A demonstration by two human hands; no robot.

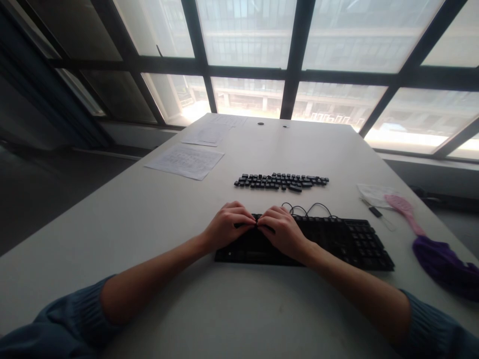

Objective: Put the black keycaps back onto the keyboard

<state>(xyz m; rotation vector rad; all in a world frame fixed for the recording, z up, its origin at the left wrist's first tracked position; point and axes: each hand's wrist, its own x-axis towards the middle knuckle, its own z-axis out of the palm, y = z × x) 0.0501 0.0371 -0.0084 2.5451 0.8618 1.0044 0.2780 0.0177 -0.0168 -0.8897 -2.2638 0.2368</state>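
Note:
A black keyboard (322, 239) lies on the white table in front of me. Keys show along its top row and on the right-hand number block, while much of its middle is a flat dark area. My left hand (231, 223) and my right hand (279, 227) meet over its upper left part, thumbs and fingers pinched together. Whatever small dark piece sits between the fingertips is too hidden to name. Beyond the keyboard, loose black keycaps (262, 182) lie in rough rows.
A thin black cable (307, 212) loops behind the keyboard. Printed sheets (187, 160) lie at the left. To the right are a pink-handled brush (406, 209), a purple cloth (445, 267), a small dark tool (374, 212) and a clear bag (374, 193). Windows stand past the table's far edge.

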